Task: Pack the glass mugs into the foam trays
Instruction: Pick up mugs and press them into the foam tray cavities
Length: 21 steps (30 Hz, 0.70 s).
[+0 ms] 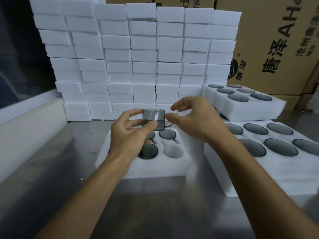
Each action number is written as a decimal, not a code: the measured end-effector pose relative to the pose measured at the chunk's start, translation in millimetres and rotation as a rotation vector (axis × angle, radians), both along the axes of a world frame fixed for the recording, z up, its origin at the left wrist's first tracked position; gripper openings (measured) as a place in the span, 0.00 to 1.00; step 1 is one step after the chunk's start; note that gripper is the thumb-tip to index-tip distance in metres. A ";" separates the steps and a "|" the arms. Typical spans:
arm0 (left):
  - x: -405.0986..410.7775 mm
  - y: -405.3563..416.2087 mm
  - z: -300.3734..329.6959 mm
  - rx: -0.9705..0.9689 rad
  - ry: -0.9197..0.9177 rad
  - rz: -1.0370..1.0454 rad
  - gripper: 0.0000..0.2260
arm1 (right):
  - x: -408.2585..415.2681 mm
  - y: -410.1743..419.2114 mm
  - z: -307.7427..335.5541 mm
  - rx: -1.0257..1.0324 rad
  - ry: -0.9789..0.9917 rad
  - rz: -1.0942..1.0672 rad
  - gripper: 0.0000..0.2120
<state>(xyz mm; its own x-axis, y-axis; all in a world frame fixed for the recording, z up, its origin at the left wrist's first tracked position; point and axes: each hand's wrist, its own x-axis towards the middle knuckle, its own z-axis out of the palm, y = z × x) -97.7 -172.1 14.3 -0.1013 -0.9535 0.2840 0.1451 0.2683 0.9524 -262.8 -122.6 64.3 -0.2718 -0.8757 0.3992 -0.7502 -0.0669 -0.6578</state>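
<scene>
Head view takes in a wall of stacked white foam blocks [138,57] at the back of the steel table [51,169], with cardboard boxes [276,40] behind on the right and two filled foam trays [241,178] stacked along the right side. Nearer, in the middle of the table, sits the foam tray [143,168] being packed: three of its visible pockets already show dark glass, and the near right pocket [173,150] is bare. Above that tray the left hand [131,135] pinches a smoky glass mug [153,119] between thumb and fingers, upright, its handle turned to the right. The right hand [193,121] hovers just beside the handle with fingers spread, holding nothing. To seat the mug well, I judge it should be lined up over the bare pocket with the handle over the pocket's notch, then lowered straight down, not forced against the foam.
</scene>
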 end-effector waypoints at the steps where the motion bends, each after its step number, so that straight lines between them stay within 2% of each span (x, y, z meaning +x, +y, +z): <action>1: -1.8 1.2 -0.3 0.000 0.020 0.007 0.17 | 2.9 -1.5 -1.6 0.010 -0.030 0.004 0.14; 4: -4.4 3.0 -0.4 -0.032 0.049 0.070 0.17 | 9.9 -4.6 -6.3 -0.016 -0.077 -0.036 0.14; 8: -6.7 5.6 -2.0 -0.114 -0.049 0.129 0.24 | 15.9 -6.5 -11.0 -0.018 -0.132 0.012 0.19; 10: -6.8 7.3 -0.5 -0.120 -0.059 0.112 0.24 | 17.4 -6.3 -10.5 -0.044 -0.185 0.017 0.20; 17: 4.7 3.5 7.5 -0.028 0.063 -0.145 0.15 | 15.3 -0.8 -5.0 0.012 -0.267 0.088 0.25; 21: 14.4 -4.1 7.3 0.000 0.149 -0.278 0.19 | 12.4 1.2 -1.1 0.000 -0.299 0.150 0.24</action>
<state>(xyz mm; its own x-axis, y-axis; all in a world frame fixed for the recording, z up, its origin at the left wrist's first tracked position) -83.3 -176.2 21.5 -0.3153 -0.8950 0.3156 0.3506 0.1992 0.9151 -250.4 -121.4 63.2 -0.2453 -0.9146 0.3216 -0.5059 -0.1622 -0.8472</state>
